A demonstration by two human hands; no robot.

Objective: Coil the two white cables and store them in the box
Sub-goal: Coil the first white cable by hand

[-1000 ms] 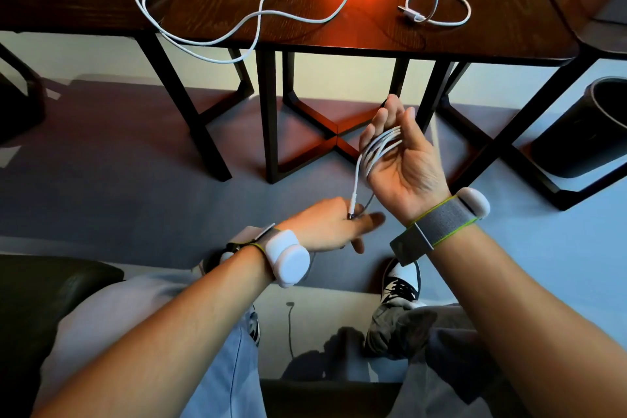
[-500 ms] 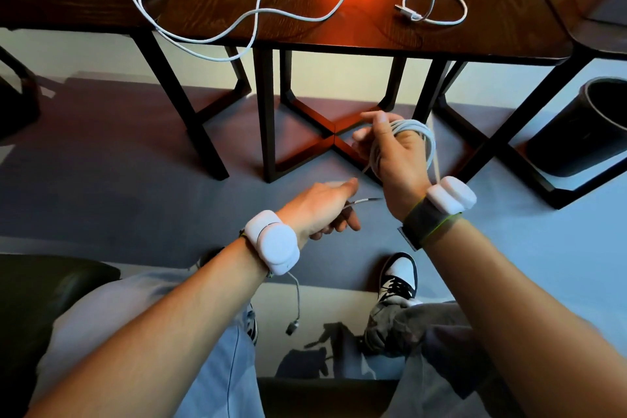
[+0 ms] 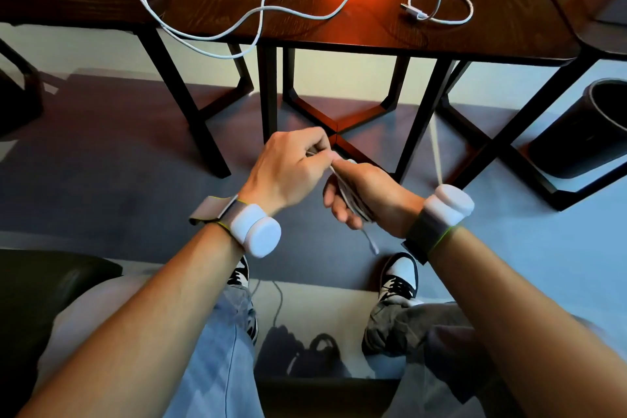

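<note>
The thin white cable bundle (image 3: 353, 205) is in the person's right hand (image 3: 373, 193), in the air over the grey floor (image 3: 101, 180), below and in front of the table edge. The right fingers curl round the loops and clamp them, we judge so that the coil cannot spring open. The left hand (image 3: 288, 173) pinches one strand of the same cable between thumb and fingertips, right against the right hand. We read this as laying or tucking a last turn. A short free tail with a white plug (image 3: 372, 248) hangs under the right hand, so little is left to wind. Coiling off the table lets the slack hang free without snagging.

The second long white cable (image 3: 261, 10) lies uncoiled on the dark brown wooden table (image 3: 373, 30). It loops at the left, one bight droops over the front edge, and a small curl with a plug lies at the right. Neither hand is on it, so we call the task under half done. We cannot pick out the box for sure; the grey shapes at the top right corner are cropped.

White rounded plastic pods (image 3: 254, 231) on grey straps sit on both wrists. A round black bin (image 3: 604, 132) stands on the floor at the right, and black-and-white sneakers (image 3: 398, 276) show below. No writing or brand is readable.
</note>
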